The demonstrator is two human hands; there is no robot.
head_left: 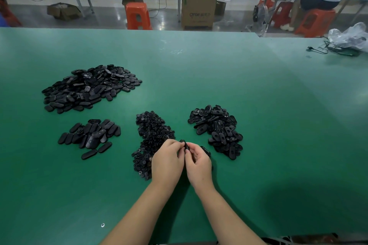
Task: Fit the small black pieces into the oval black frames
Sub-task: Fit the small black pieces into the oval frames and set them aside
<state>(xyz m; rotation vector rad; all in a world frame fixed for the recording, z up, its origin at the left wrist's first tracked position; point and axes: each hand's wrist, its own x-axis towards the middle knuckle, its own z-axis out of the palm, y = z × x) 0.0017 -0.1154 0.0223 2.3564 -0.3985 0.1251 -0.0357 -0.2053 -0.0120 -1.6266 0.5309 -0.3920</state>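
Both hands meet just above the green surface (199,69), near its front middle. The left hand (167,162) and the right hand (198,164) have their fingers curled, and together they pinch one oval black frame (184,144) between the fingertips; it stands on edge, its long axis running roughly away from the person, though most of it is hidden by the fingers. A second oval frame (206,151) shows at the far side of the right hand, tucked against its fingers, its long axis slanting toward the near right (whether it is held or lying on the surface cannot be told). The pile of small black pieces (152,135) lies directly beyond and beneath the left hand. A heap of oval frames (218,131) lies just right of the hands. Two further heaps of closed oval parts lie to the left: a small one (90,135) and, farther back, a large one (89,87).
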